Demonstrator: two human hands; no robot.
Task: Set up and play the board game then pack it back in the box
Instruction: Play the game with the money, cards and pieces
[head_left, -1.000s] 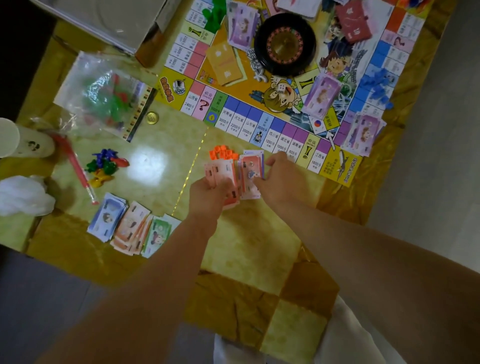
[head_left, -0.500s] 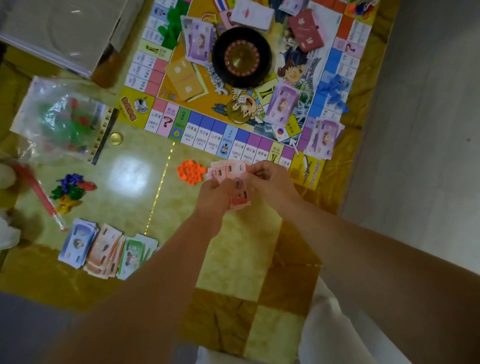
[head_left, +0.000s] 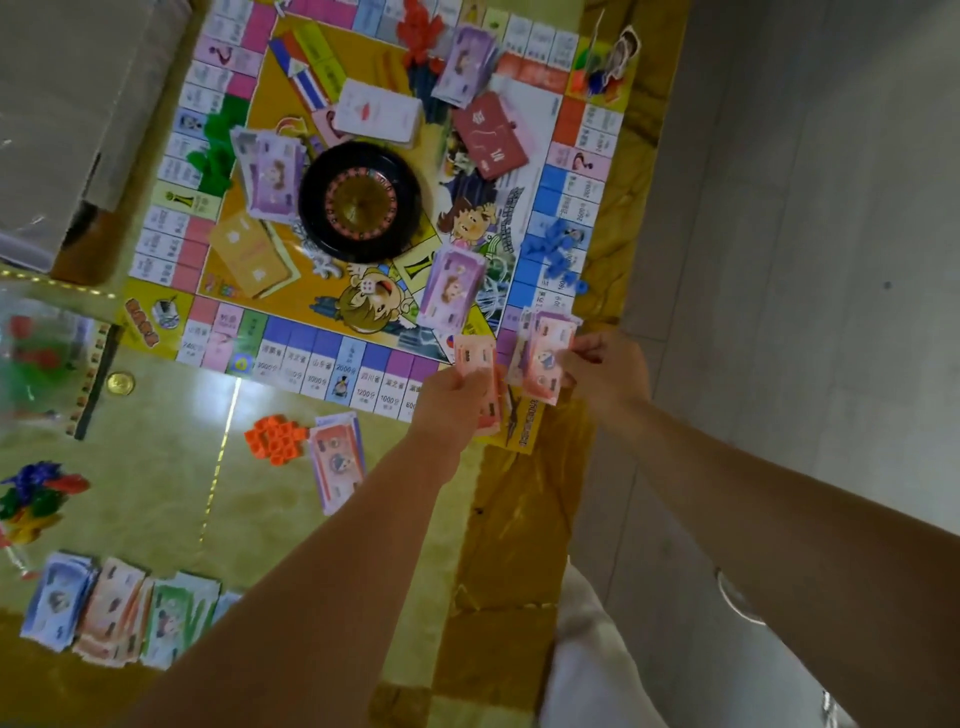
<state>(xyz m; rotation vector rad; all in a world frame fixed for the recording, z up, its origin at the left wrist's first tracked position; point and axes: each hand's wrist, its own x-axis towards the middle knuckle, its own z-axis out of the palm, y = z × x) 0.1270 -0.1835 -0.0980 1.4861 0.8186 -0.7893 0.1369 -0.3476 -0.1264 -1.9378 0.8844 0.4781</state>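
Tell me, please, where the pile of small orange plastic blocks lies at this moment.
In the head view, the orange plastic blocks lie left of centre on the yellow table, just below the colourful game board, beside a pink banknote stack.

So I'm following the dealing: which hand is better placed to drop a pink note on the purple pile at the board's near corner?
Right, probably. The right hand pinches pink notes just by the purple pile, while the left hand grips its pink stack farther along the board edge.
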